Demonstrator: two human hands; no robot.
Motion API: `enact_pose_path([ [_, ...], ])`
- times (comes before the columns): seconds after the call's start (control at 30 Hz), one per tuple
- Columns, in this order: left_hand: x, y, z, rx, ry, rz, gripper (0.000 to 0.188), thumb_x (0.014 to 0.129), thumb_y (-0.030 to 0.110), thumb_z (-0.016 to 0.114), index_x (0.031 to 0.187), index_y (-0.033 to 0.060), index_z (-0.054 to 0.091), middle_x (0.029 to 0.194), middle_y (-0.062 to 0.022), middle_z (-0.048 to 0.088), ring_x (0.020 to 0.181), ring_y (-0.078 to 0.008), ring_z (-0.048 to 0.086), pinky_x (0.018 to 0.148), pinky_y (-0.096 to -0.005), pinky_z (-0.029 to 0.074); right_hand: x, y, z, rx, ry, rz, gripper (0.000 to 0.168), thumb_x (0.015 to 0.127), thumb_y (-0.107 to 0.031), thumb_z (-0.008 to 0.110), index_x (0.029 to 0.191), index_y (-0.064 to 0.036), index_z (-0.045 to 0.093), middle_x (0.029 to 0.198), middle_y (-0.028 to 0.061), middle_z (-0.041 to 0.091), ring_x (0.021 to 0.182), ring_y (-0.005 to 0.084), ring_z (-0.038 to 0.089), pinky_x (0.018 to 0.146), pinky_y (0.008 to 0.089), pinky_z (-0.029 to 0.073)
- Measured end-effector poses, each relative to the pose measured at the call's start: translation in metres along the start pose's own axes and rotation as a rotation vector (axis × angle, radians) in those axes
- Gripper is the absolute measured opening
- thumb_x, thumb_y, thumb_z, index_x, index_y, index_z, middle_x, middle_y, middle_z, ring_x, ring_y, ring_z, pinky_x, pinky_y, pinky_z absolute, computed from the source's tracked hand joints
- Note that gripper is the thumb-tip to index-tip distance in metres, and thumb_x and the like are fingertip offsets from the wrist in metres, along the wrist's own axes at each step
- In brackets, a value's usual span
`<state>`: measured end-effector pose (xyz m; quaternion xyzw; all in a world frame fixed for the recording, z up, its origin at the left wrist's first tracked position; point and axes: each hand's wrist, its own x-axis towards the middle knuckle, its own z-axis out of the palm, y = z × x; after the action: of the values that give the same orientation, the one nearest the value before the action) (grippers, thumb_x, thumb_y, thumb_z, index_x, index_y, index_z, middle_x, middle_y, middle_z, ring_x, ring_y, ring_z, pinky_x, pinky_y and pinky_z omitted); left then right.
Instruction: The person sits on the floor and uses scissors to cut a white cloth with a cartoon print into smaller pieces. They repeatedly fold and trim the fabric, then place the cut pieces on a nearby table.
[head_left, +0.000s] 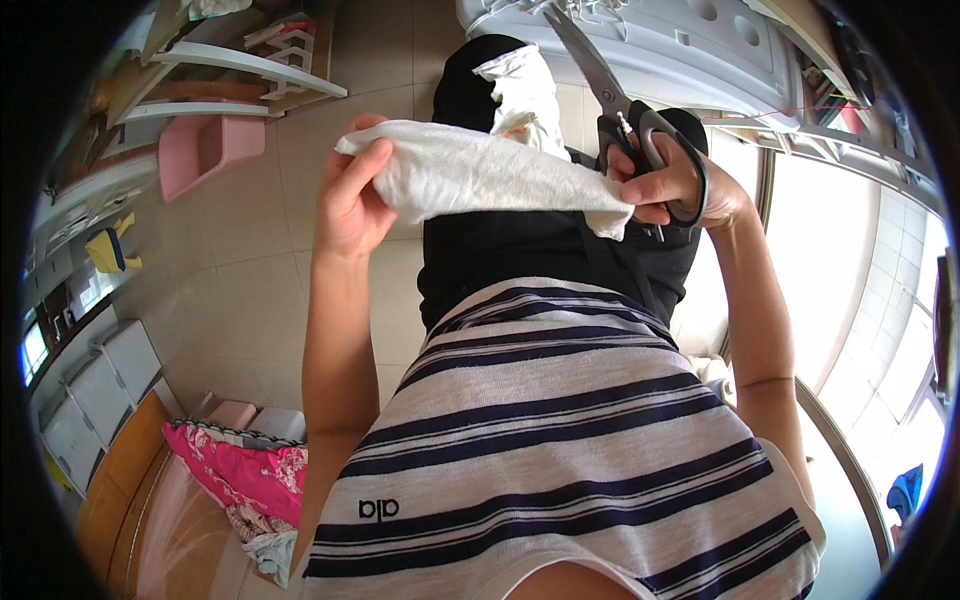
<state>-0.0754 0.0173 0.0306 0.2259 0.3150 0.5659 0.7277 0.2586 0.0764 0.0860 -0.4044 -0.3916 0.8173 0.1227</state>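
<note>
A piece of white cloth (487, 172) is stretched between my two hands above my lap. My left hand (356, 187) pinches one end between thumb and fingers. At the other end, my right hand (679, 180) pinches the cloth and also has its fingers through the handles of large scissors (600, 75). The scissors have dark grey handles, and their blades point up and to the left, away from me. Another white cloth piece (529, 97) lies over my dark-clothed leg, partly behind the stretched one.
A grey plastic lid or table (637, 60) with white strings (592, 9) stands ahead. A pink plastic bin (214, 154) and shelving (247, 64) are at the left. A pink floral fabric (255, 472) lies at the lower left, near a wooden board (124, 457).
</note>
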Motion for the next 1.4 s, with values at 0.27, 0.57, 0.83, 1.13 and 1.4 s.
enact_pose_path([
  [0.27, -0.019, 0.008, -0.003, 0.289, 0.267, -0.138, 0.031, 0.096, 0.012, 0.061, 0.125, 0.0093, 0.051, 0.107, -0.0065, 0.062, 0.099, -0.0167, 0.062, 0.080, -0.0353, 0.056, 0.006, 0.000, -0.009, -0.223, 0.067, -0.048, 0.029, 0.079, -0.016, 0.076, 0.086, -0.004, 0.051, 0.066, 0.0015, 0.053, 0.048, 0.0066, 0.047, 0.043, 0.0218, 0.035],
  [0.57, 0.018, -0.045, -0.034, 1.233, 0.349, 0.274, 0.027, 0.092, 0.014, 0.064, 0.118, 0.0091, 0.062, 0.121, -0.0124, 0.061, 0.112, -0.0242, 0.059, 0.090, -0.0393, 0.050, 0.046, 0.079, -0.043, -0.666, 0.549, -0.061, 0.029, 0.085, -0.018, 0.075, 0.091, 0.005, 0.059, 0.087, 0.0094, 0.071, 0.058, 0.0100, 0.057, 0.054, 0.0267, 0.047],
  [0.83, 0.129, -0.084, 0.018, 1.731, 0.185, 0.028, 0.060, 0.074, 0.053, 0.075, 0.096, -0.0018, 0.064, 0.098, -0.0208, 0.069, 0.093, -0.0360, 0.067, 0.080, -0.0447, 0.052, 0.062, 0.096, 0.000, -0.751, 0.618, 0.009, 0.060, 0.069, -0.034, 0.085, 0.104, 0.008, 0.059, 0.086, 0.0272, 0.067, 0.086, 0.0391, 0.068, 0.077, 0.0423, 0.052],
  [1.13, 0.185, -0.072, 0.059, 0.471, 0.063, -0.110, 0.017, 0.091, 0.018, 0.066, 0.101, 0.0042, 0.062, 0.094, -0.0047, 0.067, 0.079, -0.0133, 0.065, 0.066, -0.0310, 0.054, 0.044, 0.084, -0.019, -0.628, 1.153, -0.200, 0.034, 0.077, -0.019, 0.075, 0.098, 0.000, 0.056, 0.087, 0.0214, 0.069, 0.088, 0.0418, 0.066, 0.075, 0.0453, 0.052],
  [1.4, 0.101, -0.049, 0.088, -0.184, -0.157, 0.012, 0.013, 0.095, 0.010, 0.057, 0.105, 0.0044, 0.064, 0.113, -0.0117, 0.067, 0.106, -0.0248, 0.066, 0.090, -0.0448, 0.056, 0.033, 0.069, -0.020, 0.258, 0.973, -0.917, 0.012, 0.089, -0.001, 0.059, 0.094, -0.008, 0.050, 0.111, 0.0149, 0.066, 0.102, 0.0252, 0.065, 0.085, 0.0359, 0.053],
])
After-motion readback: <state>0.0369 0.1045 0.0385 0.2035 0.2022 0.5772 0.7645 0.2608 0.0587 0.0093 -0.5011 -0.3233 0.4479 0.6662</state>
